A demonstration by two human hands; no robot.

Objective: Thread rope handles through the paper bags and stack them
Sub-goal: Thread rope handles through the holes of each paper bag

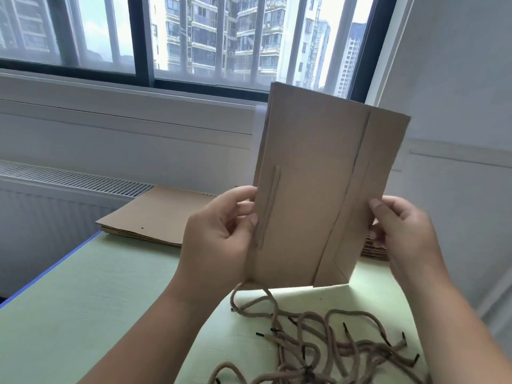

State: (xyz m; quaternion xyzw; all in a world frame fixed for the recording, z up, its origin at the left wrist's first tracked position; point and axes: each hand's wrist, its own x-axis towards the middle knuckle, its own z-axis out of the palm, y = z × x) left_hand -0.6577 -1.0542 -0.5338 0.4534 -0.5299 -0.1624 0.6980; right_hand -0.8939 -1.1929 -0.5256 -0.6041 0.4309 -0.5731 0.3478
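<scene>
One bag (318,189), folded flat, is held upright above the counter (97,286). The left hand (219,231) pinches its left edge and the right hand (401,228) grips its right edge, fingers curled behind. A rope (273,200) lies along the near face and appears to trail below. Judged step: threading a handle. The next move calls for finding the free hole and feeding a rope tip through. Loose ropes (332,336) lie below and a stack (155,217) of bags lies behind. No writing is legible.

Dark-framed window (138,37), daylit towers beyond; white radiator (55,195) below; pale green table (83,286); white wall (457,79).
</scene>
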